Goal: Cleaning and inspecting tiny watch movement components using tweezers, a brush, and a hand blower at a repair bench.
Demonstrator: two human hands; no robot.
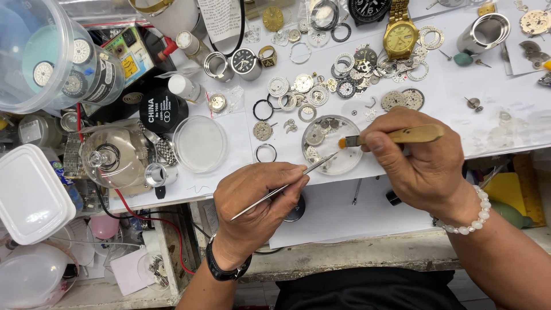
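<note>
My left hand (255,201) grips steel tweezers (281,189), their tips reaching into a small round glass dish (351,165) that holds several watch parts. My right hand (422,155) holds a small wooden-handled brush (402,136), its orange bristles over the same dish from the right. The dish rests on white paper (344,215) at the bench's front. A black strap is on my left wrist and a white bead bracelet on my right.
Many loose gears, rings and dials (321,92) lie behind the dish. A gold wristwatch (400,35) and a metal cup (485,31) sit further back. To the left stand a clear lid (200,143), a glass dome (112,155), plastic tubs (34,57) and a white box (28,192).
</note>
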